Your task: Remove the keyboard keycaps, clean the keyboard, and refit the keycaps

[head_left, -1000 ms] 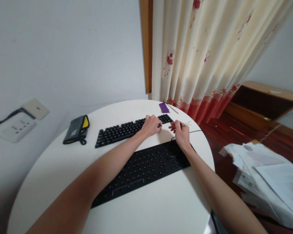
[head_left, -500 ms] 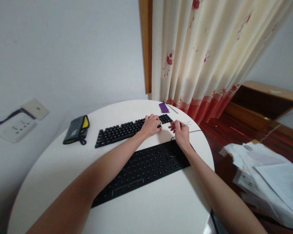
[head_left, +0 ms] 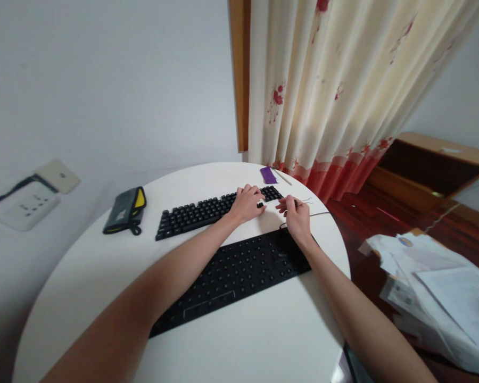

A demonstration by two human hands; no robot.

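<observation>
My left hand (head_left: 247, 205) is over the right part of a set of black keycaps (head_left: 195, 217) laid out in keyboard order. Its thumb and fingers pinch a small black keycap (head_left: 259, 205). My right hand (head_left: 297, 217) is closed around a wire keycap puller (head_left: 307, 201), whose thin bent wires stick out to the right. Most of that tool is hidden by the fingers. Nearer to me lies a black keyboard base (head_left: 239, 268) with its caps off and its switches bare. My left forearm covers part of it, and my right wrist hangs over its right end.
Everything rests on a round white table (head_left: 207, 351). A grey and yellow pouch (head_left: 124, 210) lies at the left. At the far edge are a purple cloth (head_left: 269, 175) and a thin pale stick (head_left: 283, 177). A dark cable (head_left: 319, 214) runs rightward. Papers (head_left: 443, 287) are piled beside the table.
Both hands stay almost in place, with the keycap and the puller still in them. The view has shifted very slightly.
</observation>
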